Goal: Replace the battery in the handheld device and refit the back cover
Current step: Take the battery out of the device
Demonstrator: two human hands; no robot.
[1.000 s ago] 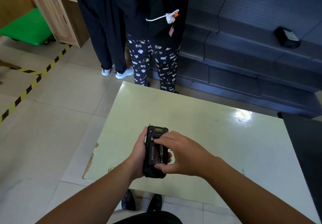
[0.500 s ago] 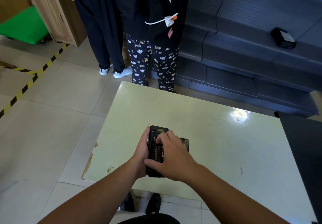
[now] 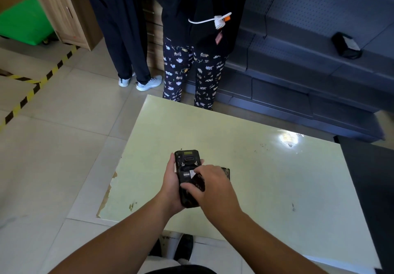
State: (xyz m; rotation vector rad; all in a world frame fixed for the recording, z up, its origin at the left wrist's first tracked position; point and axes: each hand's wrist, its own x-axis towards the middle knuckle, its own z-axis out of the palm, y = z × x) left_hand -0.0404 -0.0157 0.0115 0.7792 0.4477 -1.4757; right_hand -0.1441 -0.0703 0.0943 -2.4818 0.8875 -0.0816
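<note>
- Lifted partway out since half a second ago, the battery (image 3: pixel 197 183) now tilts up from the bay, where before the right hand lay flat over it.
- It sits pinched between thumb and fingers of the right hand (image 3: pixel 213 188), one end raised, the other seemingly at the bay's lower edge.
- Under it, the handheld device (image 3: pixel 186 167) lies back-up, open bay showing a white label, cradled in the clasped left hand (image 3: pixel 170 185) above the near part of the table (image 3: pixel 255 177).
- Just beyond the right hand, a dark flat piece (image 3: pixel 226 172) rests on the table; it looks like the back cover, mostly hidden.
- Risk: the pinch looks shallow, so the battery could slip and drop onto the table or floor.
- Risk: prying at an angle may strain the contacts near the bay's top end.
- Risk: the right wrist passes close over the dark piece and could knock it away.
- Two people stand at the far edge, well apart from the work.
</note>
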